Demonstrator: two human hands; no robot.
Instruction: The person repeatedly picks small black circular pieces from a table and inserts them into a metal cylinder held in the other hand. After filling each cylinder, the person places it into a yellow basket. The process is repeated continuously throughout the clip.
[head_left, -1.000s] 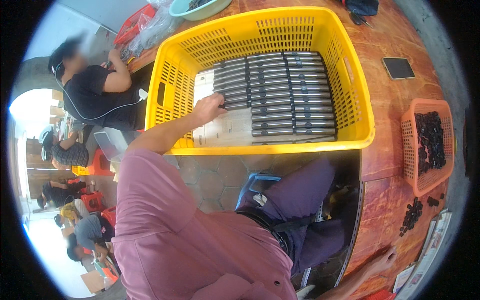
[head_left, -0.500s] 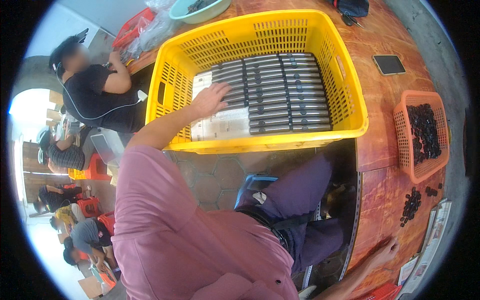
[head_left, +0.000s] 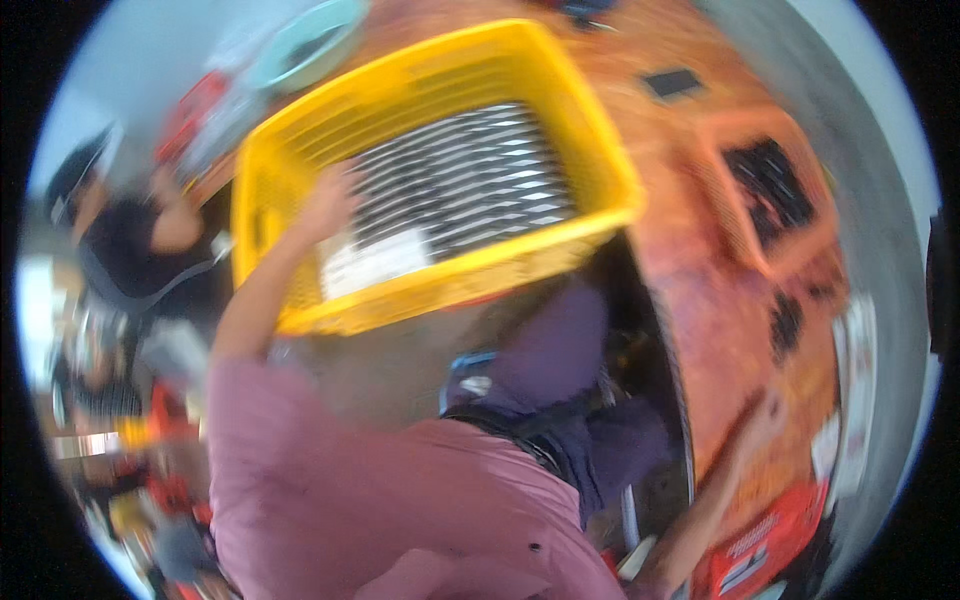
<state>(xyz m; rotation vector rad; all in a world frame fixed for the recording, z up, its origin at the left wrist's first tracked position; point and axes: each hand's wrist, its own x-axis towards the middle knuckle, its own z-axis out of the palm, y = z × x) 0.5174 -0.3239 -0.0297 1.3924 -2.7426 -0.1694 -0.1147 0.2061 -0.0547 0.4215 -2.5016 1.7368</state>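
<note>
The picture is motion-blurred. A big yellow slatted crate [head_left: 440, 290] stands on an orange-brown wooden table [head_left: 720, 310] and holds rows of long dark bars [head_left: 470, 170], with a white sheet [head_left: 375, 262] at its near left corner. My left hand [head_left: 325, 205] reaches into the crate's left end, fingers apart, over the bars beside the white sheet. At the lower right, my right hand [head_left: 765, 415] lies near the table's edge, too blurred to read. My lap in dark trousers is below the crate.
A small orange basket [head_left: 770, 250] of dark pieces sits right of the crate, with loose dark pieces [head_left: 785, 325] below it. A flat dark rectangle [head_left: 670, 82] and a teal bowl [head_left: 305, 45] lie beyond. A person in black [head_left: 130, 240] sits at the left. Red packaging [head_left: 770, 545] is lower right.
The view has swung and tilted, blurring everything. My left hand has shifted from the bars near the white sheet toward the crate's left end.
</note>
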